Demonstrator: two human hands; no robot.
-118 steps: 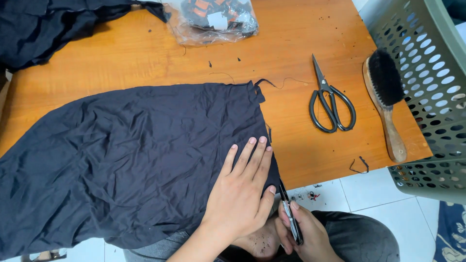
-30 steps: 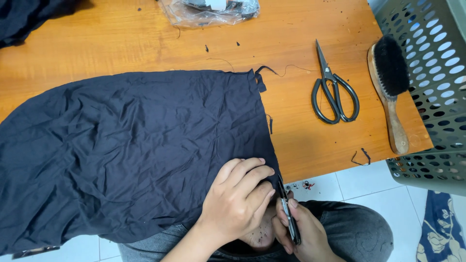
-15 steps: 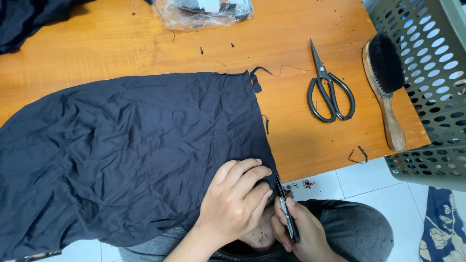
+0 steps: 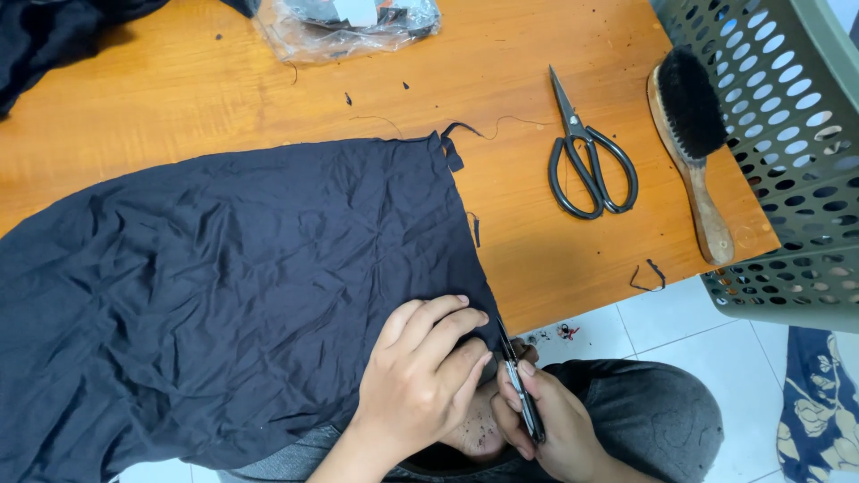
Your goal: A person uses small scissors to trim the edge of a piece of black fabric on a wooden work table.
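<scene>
Pinching a slim dark tool (image 4: 519, 394) pointing up its edge, the right hand (image 4: 550, 425) sits just right of the left hand (image 4: 425, 380), whose curled fingers (image 4: 447, 326) press the black cloth's (image 4: 242, 286) corner at the tabletop (image 4: 179, 107) edge.

Both hands are bare, with no gloves, rings or watch showing. The left hand (image 4: 420, 385) has short, plain nails, and its forearm is uncovered, no sleeve reaching the wrist. The right hand (image 4: 550, 420) is likewise bare with short nails. Grey trousers (image 4: 644, 411) of a faded, denim-like cloth cover the lap and knee.
</scene>
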